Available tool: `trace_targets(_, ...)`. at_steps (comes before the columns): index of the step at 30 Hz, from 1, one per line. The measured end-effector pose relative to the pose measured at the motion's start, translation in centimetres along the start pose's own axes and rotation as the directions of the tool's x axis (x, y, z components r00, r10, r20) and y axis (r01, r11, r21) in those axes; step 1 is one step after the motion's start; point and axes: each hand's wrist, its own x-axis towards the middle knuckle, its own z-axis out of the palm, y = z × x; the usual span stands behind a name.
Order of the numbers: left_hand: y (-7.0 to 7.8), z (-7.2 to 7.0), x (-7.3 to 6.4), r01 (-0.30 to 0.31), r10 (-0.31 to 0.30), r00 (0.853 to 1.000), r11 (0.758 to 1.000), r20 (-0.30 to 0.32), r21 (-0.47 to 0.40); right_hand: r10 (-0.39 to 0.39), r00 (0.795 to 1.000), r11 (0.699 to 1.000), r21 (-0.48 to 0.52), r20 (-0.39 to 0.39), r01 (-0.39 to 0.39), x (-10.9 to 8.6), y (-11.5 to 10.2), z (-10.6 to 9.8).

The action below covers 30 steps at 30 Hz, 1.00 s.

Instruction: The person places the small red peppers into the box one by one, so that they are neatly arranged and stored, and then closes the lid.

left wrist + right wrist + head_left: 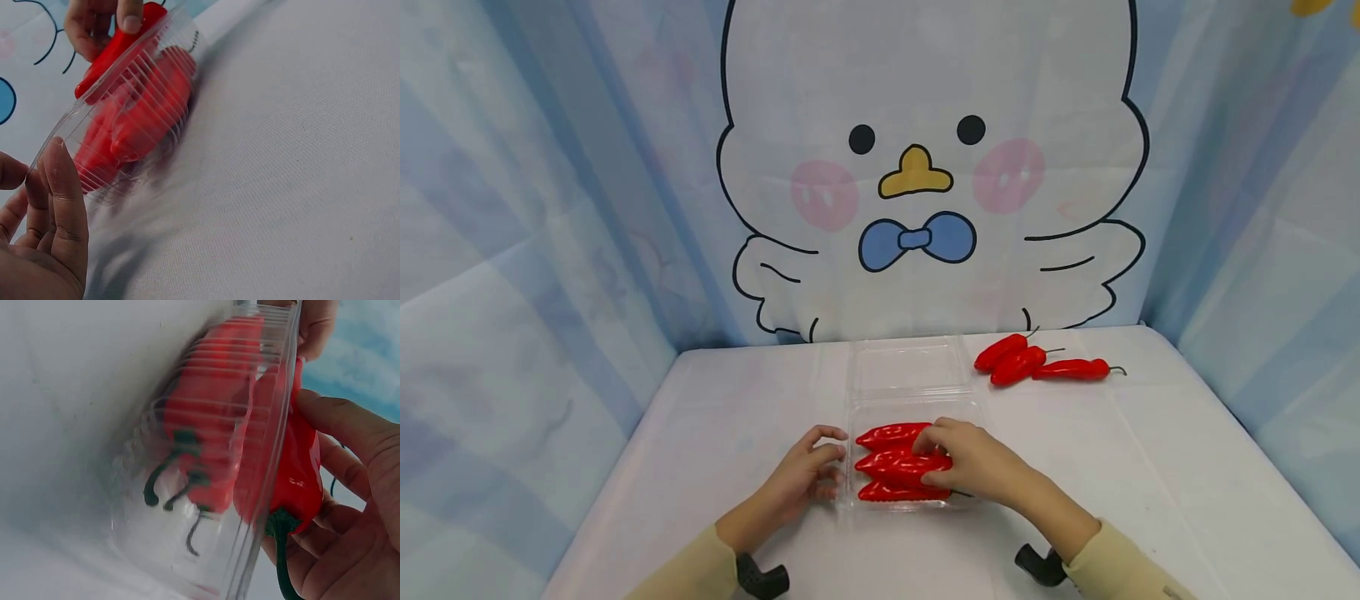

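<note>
A clear plastic clamshell box (842, 502) lies with its lid (910, 367) folded back, holding several glossy red peppers (887, 435). On its left side, my left hand (808, 473) pinches the rim between thumb and fingers. My right hand (973, 458) grips one red pepper (300, 469) on top of the others, level with the rim, its green stem pointing toward the wrist. Through the ribbed wall in the right wrist view, other peppers (212, 387) show with dark green stems. In the head view, the right fingers partly hide the held pepper.
Toward the back right of the white table (1150, 467), three more red peppers (1071, 369) lie close together beside the lid. Behind stands a curtain (925, 83) printed with a cartoon bird, with blue-white cloth on both sides. Each wrist wears a black device (763, 579).
</note>
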Motion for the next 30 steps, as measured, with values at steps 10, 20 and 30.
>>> trace_targets(10, 0.2, 0.0, 0.0, -0.005, 0.005, 1.0, 1.0, 0.002, 0.011, -0.029, 1.0, 1.0, 0.002, 0.002, 0.029, 0.5, -0.6, 0.9)
trace_targets(20, 0.2, -0.2, 0.0, -0.009, 0.009, 1.0, 1.0, 0.004, 0.001, -0.069, 0.998, 0.997, -0.025, 0.01, 0.069, 1.2, -1.4, 1.5)
trace_targets(30, -0.1, -0.1, 0.0, -0.006, 0.006, 1.0, 1.0, 0.009, -0.004, -0.092, 0.996, 0.996, 0.008, -0.007, 0.092, 0.9, -1.4, 1.9)
